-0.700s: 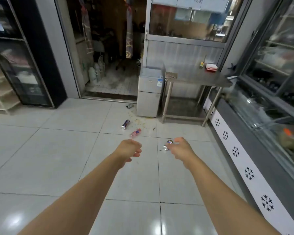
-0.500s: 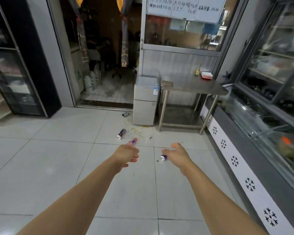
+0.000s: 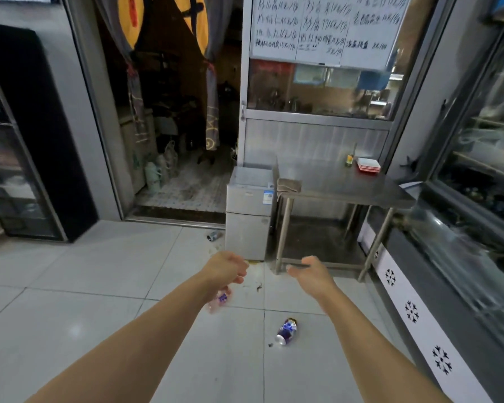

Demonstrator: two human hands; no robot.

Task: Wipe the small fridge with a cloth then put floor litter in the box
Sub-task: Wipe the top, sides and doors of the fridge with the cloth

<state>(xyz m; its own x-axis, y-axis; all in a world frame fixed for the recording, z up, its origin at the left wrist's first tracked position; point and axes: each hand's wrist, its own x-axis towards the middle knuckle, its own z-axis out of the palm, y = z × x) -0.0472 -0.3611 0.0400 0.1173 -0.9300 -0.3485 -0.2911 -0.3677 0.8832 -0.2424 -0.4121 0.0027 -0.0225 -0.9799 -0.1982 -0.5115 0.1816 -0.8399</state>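
The small grey fridge [image 3: 249, 210] stands ahead, left of a steel table [image 3: 341, 186]. A brown cloth [image 3: 288, 185] hangs over the table's left corner. Litter lies on the tiled floor: a blue can [image 3: 286, 332] between my arms, a pink bottle [image 3: 219, 300] partly hidden under my left wrist, and a grey can [image 3: 214, 235] near the doorway. My left hand [image 3: 226, 267] is loosely curled and holds nothing. My right hand [image 3: 310, 271] is held out with fingers apart, empty. Both hover above the floor in front of the fridge. No box is in view.
A dark open doorway [image 3: 172, 126] with curtains lies left of the fridge. A black display cooler [image 3: 21, 158] stands at far left. A glass counter with a snowflake panel [image 3: 413, 312] runs along the right. Red plates [image 3: 368, 164] and a small bottle [image 3: 349, 159] sit on the table.
The view has come closer to the fridge and tilted up. The blue can and pink bottle now lie nearer to me, under and between my arms. Both hands stay empty.
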